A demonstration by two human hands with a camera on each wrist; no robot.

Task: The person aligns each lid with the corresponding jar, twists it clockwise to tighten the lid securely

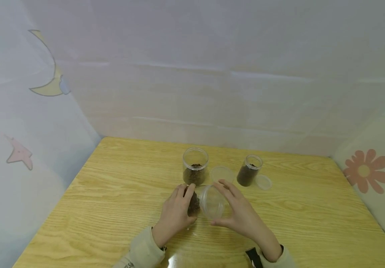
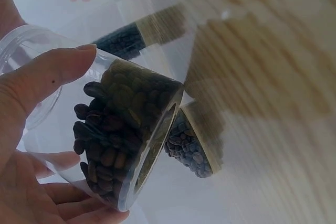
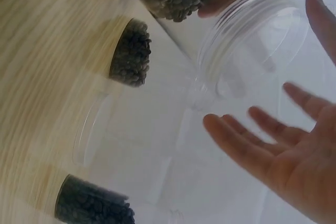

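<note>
My left hand (image 1: 176, 212) grips a clear jar (image 2: 113, 135) with dark coffee beans (image 2: 107, 156) heaped toward its base. The jar is tipped on its side, its ringed clear end (image 1: 212, 203) facing right. My thumb lies over one side and the fingers curl round the other. Around that ringed end, my right hand (image 1: 241, 212) is spread with thumb and fingers apart. In the right wrist view the right fingers (image 3: 236, 142) stand off the clear plastic. Whether a lid sits on the ringed end, I cannot tell.
Behind the hands stands a wide open jar (image 1: 196, 167) partly filled with beans. To its right is a narrower open jar (image 1: 248, 171) of darker beans. Two clear lids, a large lid (image 1: 222, 174) and a small lid (image 1: 263, 182), lie on the wooden table (image 1: 122, 190).
</note>
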